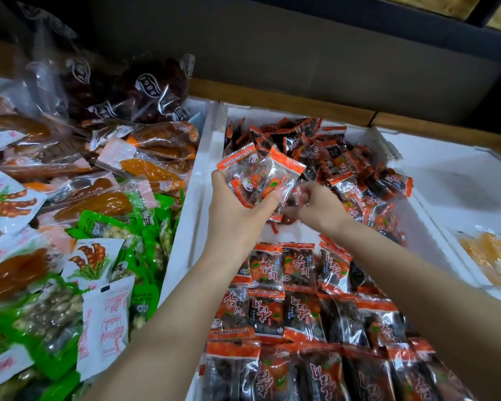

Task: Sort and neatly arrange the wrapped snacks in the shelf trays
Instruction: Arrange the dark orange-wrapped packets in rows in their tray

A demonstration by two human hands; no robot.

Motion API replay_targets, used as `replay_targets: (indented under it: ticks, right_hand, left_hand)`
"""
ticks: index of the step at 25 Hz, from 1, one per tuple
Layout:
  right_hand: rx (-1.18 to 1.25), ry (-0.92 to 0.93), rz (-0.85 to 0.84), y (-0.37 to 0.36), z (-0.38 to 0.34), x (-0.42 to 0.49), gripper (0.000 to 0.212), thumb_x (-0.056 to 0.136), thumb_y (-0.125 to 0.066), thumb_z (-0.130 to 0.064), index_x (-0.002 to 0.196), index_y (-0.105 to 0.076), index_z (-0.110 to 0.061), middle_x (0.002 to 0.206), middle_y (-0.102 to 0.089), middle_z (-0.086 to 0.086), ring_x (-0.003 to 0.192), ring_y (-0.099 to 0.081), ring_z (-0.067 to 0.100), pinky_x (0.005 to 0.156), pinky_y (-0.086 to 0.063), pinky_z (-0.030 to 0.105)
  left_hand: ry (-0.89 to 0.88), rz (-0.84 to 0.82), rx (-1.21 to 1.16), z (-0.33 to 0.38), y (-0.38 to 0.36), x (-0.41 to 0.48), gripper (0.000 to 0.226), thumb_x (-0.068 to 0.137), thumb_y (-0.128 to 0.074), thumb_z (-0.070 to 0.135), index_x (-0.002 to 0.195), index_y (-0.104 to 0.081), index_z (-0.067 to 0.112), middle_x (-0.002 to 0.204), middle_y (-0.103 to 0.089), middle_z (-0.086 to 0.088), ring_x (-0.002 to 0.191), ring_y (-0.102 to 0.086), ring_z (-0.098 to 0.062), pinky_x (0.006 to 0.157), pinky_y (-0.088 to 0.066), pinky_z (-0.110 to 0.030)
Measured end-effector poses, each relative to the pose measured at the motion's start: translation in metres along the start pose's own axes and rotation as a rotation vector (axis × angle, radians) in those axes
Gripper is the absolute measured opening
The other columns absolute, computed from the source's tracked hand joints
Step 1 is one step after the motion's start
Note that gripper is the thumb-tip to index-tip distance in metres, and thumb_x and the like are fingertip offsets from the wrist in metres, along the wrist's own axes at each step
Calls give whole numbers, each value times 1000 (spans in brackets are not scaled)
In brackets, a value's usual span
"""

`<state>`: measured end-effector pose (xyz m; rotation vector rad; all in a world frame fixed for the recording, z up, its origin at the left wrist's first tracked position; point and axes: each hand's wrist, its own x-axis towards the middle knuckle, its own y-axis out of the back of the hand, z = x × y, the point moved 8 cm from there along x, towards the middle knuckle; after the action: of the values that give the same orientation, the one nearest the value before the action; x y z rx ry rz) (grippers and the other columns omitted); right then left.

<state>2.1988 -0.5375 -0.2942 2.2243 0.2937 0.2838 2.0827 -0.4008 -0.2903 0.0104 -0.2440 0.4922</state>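
- we see the left hand (237,211) raised over the middle tray (214,134). its fingers and thumb are clenched round a bundle of packets (258,178) with orange edges and clear fronts.
- the right hand (318,211) sits just beside the left one, fingers curled on a single packet (297,198). this area is blurred, so we cannot read the grasp in finer detail.
- the middle tray is white foam. at its far end lies a loose heap (347,160) of the same orange-edged packets, lying at all angles.
- at its near end the packets lie in neat rows (298,314), overlapping, printed fronts up.
- between heap and rows, below the hands, we see a bare strip of tray floor.
- left of the middle tray lie mixed snacks: green packets (145,241), white packets (93,261) printed with brown pods, clear packets of orange dried fruit (99,204), and a bag of dark fruit (145,91) at the back.
- the right tray (446,175) holds yellow-orange packets (492,256) near its right edge.
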Motion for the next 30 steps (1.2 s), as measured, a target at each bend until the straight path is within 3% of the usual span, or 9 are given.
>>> replay_targets:
  ticks: [3, 8, 11, 14, 15, 17, 19, 28, 30]
  right_hand:
    - [152, -49, 118, 39, 11, -22, 31, 87, -65, -27, 114, -53, -19, 87, -61, 1, 73, -59, 17, 73, -52, 38]
    - [334, -151, 194, 82, 55, -77, 11, 89, -61, -16, 89, -59, -6, 69, -60, 9, 49, -61, 12, 49, -54, 25]
    - [333, -315, 165, 77, 99, -102, 19, 88, -63, -15, 73, -55, -9, 57, -60, 5, 50, -60, 18, 60, -58, 34]
    - [121, -353, 42, 55, 120, -106, 32, 87, -66, -18, 57, -54, -11, 53, -57, 3, 54, -53, 19, 69, -52, 40]
    - [37, -319, 11, 48, 122, -104, 29, 87, -65, -19, 61, -53, -12, 58, -55, 4, 57, -50, 19, 69, -48, 39]
    - [-113, -267, -4, 41, 115, -101, 12, 90, -60, -22, 94, -54, -12, 77, -58, 6, 70, -51, 19, 68, -40, 28]
    - [-159, -220, -16, 39, 108, -101, 36, 95, -52, -27, 124, -38, -12, 86, -60, 7, 77, -54, 20, 66, -38, 27]
    - [-131, -247, -69, 47, 119, -96, 40, 95, -52, -26, 130, -39, -10, 91, -59, 3, 74, -56, 13, 68, -46, 27]
    - [-36, -155, 58, 58, 107, -100, 46, 94, -53, -25, 134, -35, -12, 112, -56, 4, 92, -57, 13, 78, -48, 25]
  left_hand:
    - [-9, -15, 37, 3, -3, -2, 58, 78, -76, 28, 124, -42, 23, 115, -61, 10, 100, -60, -1, 81, -46, -15]
    - [-47, -40, 114, 2, -12, -6, 68, 74, -77, 37, 129, -39, 25, 128, -55, 8, 118, -53, -11, 104, -43, -38]
    - [-40, -65, 166, -2, -18, -8, 85, 70, -77, 44, 138, -32, 23, 136, -50, 5, 124, -49, -15, 106, -40, -43]
    - [-75, -67, 191, 2, -21, -12, 77, 71, -77, 41, 133, -36, 24, 131, -53, 6, 121, -51, -14, 106, -41, -42]
    - [-88, -69, 198, 4, -22, -14, 70, 72, -78, 38, 129, -38, 26, 128, -54, 8, 118, -53, -12, 105, -41, -40]
    - [-100, -66, 204, 7, -23, -16, 60, 74, -78, 31, 119, -38, 32, 118, -56, 12, 112, -55, -8, 103, -42, -34]
    - [-98, -64, 197, 8, -22, -17, 57, 75, -78, 27, 115, -37, 33, 108, -55, 20, 104, -56, -4, 98, -42, -28]
    - [-40, -75, 233, 2, -28, -24, 58, 74, -78, 30, 117, -38, 33, 113, -57, 13, 109, -56, -12, 103, -43, -40]
    - [-6, -78, 189, 1, -35, -30, 57, 74, -78, 30, 117, -40, 33, 117, -58, 10, 110, -56, -11, 104, -42, -40]
